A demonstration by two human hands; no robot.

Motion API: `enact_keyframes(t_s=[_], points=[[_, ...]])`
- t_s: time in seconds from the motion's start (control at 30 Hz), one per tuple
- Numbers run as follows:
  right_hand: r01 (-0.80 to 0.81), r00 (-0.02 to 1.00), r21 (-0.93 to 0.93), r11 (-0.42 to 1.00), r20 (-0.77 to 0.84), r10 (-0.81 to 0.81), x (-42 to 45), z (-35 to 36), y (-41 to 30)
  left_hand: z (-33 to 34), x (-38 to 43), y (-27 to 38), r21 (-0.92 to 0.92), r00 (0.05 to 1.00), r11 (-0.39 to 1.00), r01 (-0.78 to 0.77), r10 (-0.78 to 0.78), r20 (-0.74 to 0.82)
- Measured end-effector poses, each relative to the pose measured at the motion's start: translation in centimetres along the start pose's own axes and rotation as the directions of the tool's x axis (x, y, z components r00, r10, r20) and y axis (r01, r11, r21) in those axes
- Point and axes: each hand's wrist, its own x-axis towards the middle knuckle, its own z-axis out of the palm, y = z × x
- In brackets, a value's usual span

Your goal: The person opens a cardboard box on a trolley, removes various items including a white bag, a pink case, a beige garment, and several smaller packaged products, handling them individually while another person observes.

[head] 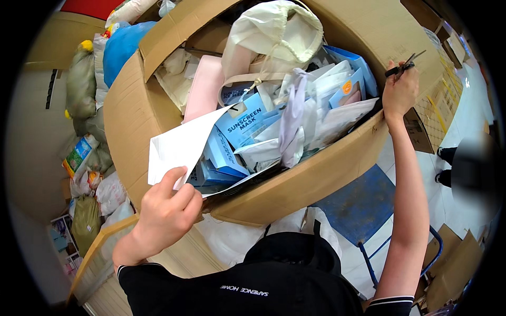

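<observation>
My left hand (170,213) pinches the lower corner of a folded white sheet of paper or card (178,144) at the left side of a large open cardboard box (308,181). Black-handled scissors (401,70) are in my right hand (401,93), above the box's right edge, blades pointing up and away. Inside the box lie several blue printed packages (243,120), a pale pink case (205,87), a cream drawstring bag (272,35), a lilac cloth strip (292,114) and clear plastic packets (320,89). Much of the box's contents is hidden under these.
Stuffed sacks, one bright blue (124,49), are piled to the left by a wall. A worn blue stool (355,201) stands below the box on the right. More cardboard boxes (442,104) stand at the right. Another person's feet (444,166) show beyond, mostly blurred.
</observation>
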Motion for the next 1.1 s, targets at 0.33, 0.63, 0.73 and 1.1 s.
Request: enact_keyframes(t_s=[0.33,0.63,0.73,1.1], points=[[-0.019,0.999,0.032,0.999,0.046,0.018,0.1,-0.3,-0.3,-0.8,-2.6,-3.7,-0.138,0.933,0.951,0.277,-0.300,-0.197],[-0.023,0.999,0.051,0.998,0.047,0.021,0.1,-0.3,-0.2,-2.1,-2.2,-13.8,-0.484,0.620,0.723,0.493,-0.682,-0.388],[-0.043,0.998,0.061,0.997,0.048,0.040,0.0,-0.1,-0.1,-0.3,-2.3,-15.4,-0.608,0.511,0.641,0.468,-0.758,-0.405],[-0.055,0.997,0.037,0.998,0.065,0.053,-0.1,0.7,0.7,6.7,-1.2,-14.6,-0.944,0.261,0.308,0.117,-0.927,-0.270]])
